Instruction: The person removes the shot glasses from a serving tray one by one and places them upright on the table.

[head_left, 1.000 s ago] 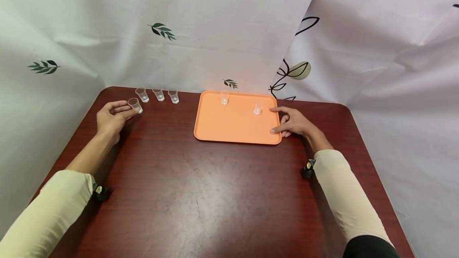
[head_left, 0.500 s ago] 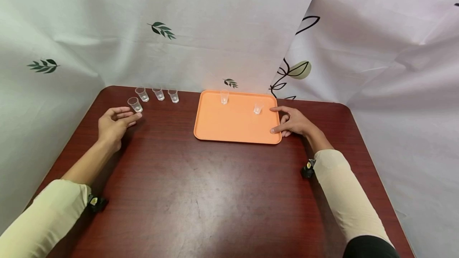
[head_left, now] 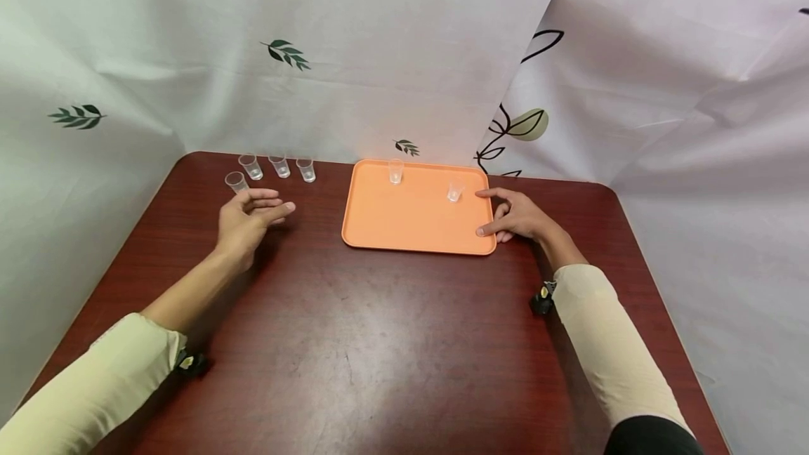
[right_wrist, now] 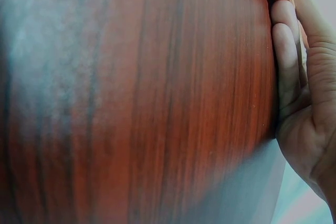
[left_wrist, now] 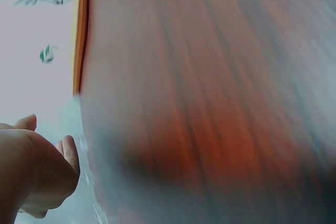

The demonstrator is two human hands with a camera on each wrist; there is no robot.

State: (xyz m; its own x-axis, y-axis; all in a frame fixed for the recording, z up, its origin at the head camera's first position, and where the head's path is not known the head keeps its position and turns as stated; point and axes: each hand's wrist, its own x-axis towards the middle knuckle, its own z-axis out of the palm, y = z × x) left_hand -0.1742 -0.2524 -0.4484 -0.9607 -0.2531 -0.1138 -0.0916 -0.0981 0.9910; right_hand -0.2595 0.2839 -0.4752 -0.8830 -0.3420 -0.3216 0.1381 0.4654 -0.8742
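My left hand hovers over the table's left half, fingers loosely bent, with nothing in its grasp. Just behind it stands a small clear plastic cup, its lower part hidden by the fingers. Three similar cups line the back edge: one on the left, a middle cup and a right one. My right hand grips the right edge of an orange tray, thumb on top; in the right wrist view, curled fingers lie against its edge. On the tray stand a back cup and a right cup.
The dark red wooden table reaches toward me in front of the tray. White cloth with leaf prints hangs behind and along both sides, close to the table's edges.
My left hand has let go of the front left cup, leaving it standing, and moved right and slightly toward me. The right hand and tray stay put.
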